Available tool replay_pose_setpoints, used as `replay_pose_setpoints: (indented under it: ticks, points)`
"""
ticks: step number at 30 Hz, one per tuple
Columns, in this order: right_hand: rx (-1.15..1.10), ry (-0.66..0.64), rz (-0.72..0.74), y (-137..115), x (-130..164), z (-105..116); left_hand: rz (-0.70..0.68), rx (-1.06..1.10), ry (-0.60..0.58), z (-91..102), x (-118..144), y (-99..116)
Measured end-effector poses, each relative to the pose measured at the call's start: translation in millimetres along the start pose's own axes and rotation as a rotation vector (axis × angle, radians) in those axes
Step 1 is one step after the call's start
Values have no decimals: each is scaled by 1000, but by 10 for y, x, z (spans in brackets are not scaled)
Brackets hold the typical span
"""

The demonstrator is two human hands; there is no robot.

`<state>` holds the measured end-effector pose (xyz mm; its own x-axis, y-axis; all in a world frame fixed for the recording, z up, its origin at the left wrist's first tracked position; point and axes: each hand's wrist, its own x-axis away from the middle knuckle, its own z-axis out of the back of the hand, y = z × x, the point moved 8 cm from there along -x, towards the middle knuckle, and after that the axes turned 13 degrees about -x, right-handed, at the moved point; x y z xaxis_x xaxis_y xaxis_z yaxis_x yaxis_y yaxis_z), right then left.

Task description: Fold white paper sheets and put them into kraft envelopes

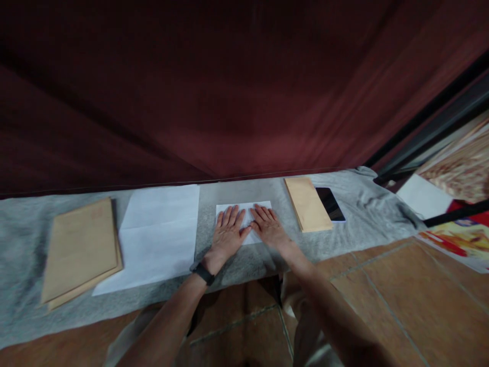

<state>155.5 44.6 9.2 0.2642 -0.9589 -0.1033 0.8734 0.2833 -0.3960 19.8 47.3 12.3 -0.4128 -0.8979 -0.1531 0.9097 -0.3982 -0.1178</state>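
Both hands lie flat on a small white sheet of paper [250, 237], which rests on a grey cloth; whether it is folded I cannot tell. My left hand [228, 232], with a dark band on its wrist, covers the paper's left part, fingers stretched forward. Over the right part, my right hand [267, 225] is spread with its thumb close to the left thumb. Neither hand grips anything. To the left lies a larger white sheet [160, 239] with a crease across it. On the right is a narrow stack of tan envelopes [307, 203].
Large brown envelopes [82, 250] overlap the big sheet's left edge. A dark phone [330, 204] sits partly beside the tan stack. Grey cloth [367, 214] covers the low surface, wrinkled at right. A dark red curtain [244, 102] hangs behind. Tiled floor [382, 290] shows in front.
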Motion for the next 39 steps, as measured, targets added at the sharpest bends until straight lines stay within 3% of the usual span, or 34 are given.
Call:
replay_pose_setpoints:
  ticks: [23,33,36,39]
  points:
    - [42,-35,-16,116,-5,-63,38,4,-24,-36,102,-217]
    - [49,-15,-103,344,115,-14,80,-15,4,-35,140,-299]
    - [55,2,-112,361,158,1,99,-18,27,13,150,-242]
    - [58,12,-115,351,177,13,-15,22,65,104,193,31]
